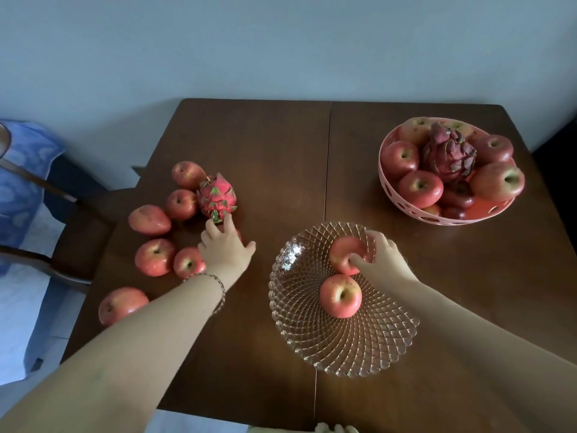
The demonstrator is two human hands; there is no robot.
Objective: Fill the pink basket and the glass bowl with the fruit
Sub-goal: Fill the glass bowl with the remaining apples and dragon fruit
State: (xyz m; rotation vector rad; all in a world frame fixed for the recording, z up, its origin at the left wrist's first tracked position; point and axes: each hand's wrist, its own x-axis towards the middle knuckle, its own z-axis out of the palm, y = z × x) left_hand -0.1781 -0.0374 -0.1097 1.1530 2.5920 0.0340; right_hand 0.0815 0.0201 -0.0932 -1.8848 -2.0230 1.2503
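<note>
On the dark brown wooden table (265, 145), the cut-glass bowl with a scalloped rim (390, 348) sits near the middle, on the near side. Two red apples lie in it: one (340, 295) rests free at the centre, and the other (342, 256) lies just beyond it, with the right hand (385, 256) curled around it, thumb pressed into its top and fingers wrapped over its far side.

The pink perforated plastic basket (387, 185) stands at the far right, well apart from the bowl, heaped with red apples around a dark red dragon fruit (449, 154).

At the left, loose red apples (154, 257) lie scattered on the table beside a bright pink dragon fruit with green-tipped scales (216, 195). The left hand (226, 248), a thin bracelet (218, 287) on its wrist, reaches over this group with fingers spread and loose, fingertips touching the near end of the dragon fruit. Whether it covers another fruit underneath I cannot tell.
</note>
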